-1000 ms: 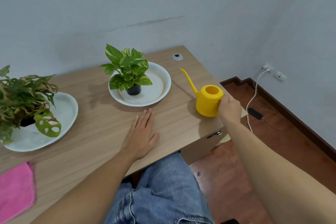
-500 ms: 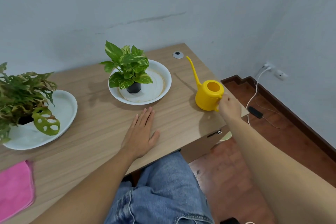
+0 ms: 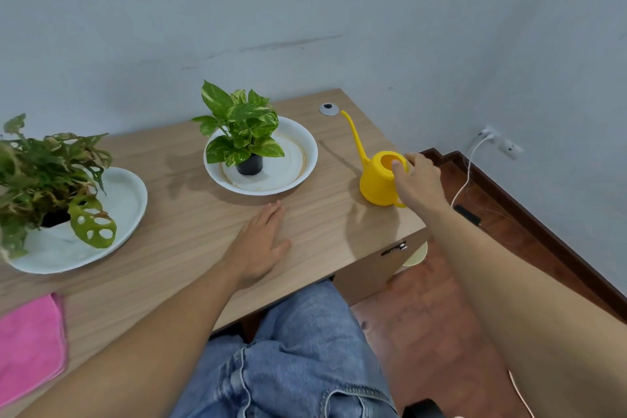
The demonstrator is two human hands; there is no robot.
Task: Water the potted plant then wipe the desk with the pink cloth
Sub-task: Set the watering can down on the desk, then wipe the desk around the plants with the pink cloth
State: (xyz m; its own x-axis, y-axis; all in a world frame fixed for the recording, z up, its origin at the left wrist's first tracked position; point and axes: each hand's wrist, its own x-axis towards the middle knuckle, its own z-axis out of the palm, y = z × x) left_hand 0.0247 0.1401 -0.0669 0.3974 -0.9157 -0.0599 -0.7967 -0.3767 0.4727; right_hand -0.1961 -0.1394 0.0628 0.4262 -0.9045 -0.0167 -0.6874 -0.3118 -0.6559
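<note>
Yellow plastic marks the watering can (image 3: 376, 181), which stands near the right edge of the wooden surface (image 3: 325, 214), its long thin spout rising toward the back right corner. The right hand (image 3: 419, 180) is closed around the can's far side, fingers curled over the rim of the open top and the palm covering most of the handle, a grip that looks suited to lifting and tipping it; whether the base is touching the surface or just above it I cannot tell. The left hand (image 3: 261, 244) lies flat and open near the front edge, fingers spread loosely and holding nothing, probably bracing the body while the other arm reaches out. Toward the back edge, left of the can, a small potted plant (image 3: 242, 132) with green-and-cream leaves sits in a black pot on a white dish (image 3: 298, 142), which would catch any overflow. A second, bushier plant (image 3: 44, 180) stands on another white dish (image 3: 130, 200) near the left edge. The pink cloth (image 3: 30, 346) lies flat at the front left corner, well apart from both hands, evidently waiting for the wiping step. Watering appears not yet begun: the spout points away from the small plant, so the can will need swinging left and tilting over the pot. A round grey cable port (image 3: 328, 108) sits just behind the spout.
</note>
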